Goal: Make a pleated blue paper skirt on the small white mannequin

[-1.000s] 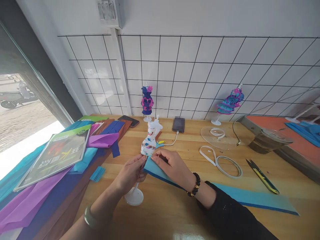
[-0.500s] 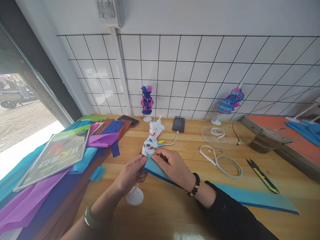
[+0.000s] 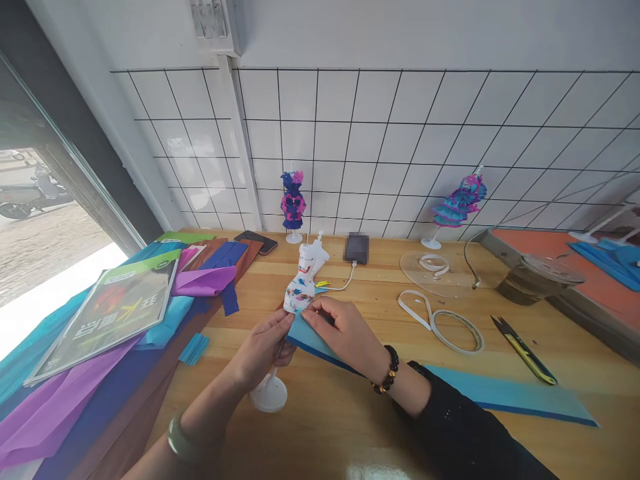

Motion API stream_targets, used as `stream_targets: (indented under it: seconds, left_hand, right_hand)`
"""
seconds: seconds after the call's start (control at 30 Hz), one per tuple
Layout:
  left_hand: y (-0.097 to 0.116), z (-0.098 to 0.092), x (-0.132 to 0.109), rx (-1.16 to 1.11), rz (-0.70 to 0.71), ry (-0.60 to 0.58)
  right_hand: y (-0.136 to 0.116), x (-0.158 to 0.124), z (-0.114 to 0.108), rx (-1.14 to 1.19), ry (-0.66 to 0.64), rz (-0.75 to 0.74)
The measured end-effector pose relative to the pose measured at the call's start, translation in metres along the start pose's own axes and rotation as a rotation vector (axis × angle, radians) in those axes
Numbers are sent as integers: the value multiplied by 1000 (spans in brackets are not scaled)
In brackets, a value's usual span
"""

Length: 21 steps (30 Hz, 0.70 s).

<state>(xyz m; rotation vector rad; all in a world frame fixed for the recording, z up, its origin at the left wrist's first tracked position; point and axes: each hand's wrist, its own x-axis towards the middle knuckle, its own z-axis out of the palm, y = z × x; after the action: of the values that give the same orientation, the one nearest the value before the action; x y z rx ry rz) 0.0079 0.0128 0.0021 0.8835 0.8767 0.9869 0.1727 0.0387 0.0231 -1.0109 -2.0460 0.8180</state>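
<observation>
A small white mannequin (image 3: 304, 280) with paint marks stands tilted on a round white base (image 3: 269, 397) near the table's front. My left hand (image 3: 260, 350) is closed around its stem just below the torso. My right hand (image 3: 345, 333), wearing a dark bead bracelet, pinches the end of a long blue paper strip (image 3: 505, 395) against the mannequin's waist. The strip trails right across the wooden table (image 3: 350, 427).
Coloured paper sheets (image 3: 65, 413) and a green booklet (image 3: 113, 313) lie at left. A phone (image 3: 257, 241), a charging device (image 3: 356, 248), tape loops (image 3: 453, 327), snips (image 3: 525, 352) and a lidded cup (image 3: 537, 280) sit further back. Two dressed mannequins (image 3: 293, 205) (image 3: 457, 203) stand by the tiled wall.
The mannequin has leaned slightly to the right. Both hands keep their hold at its waist with almost no movement.
</observation>
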Motion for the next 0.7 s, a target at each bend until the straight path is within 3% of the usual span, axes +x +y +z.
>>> stream_targets:
  seconds: [0.7]
  left_hand:
    - [-1,-1,2,13,-4,-1]
  right_hand:
    - [2,0,1,-32,7,-6]
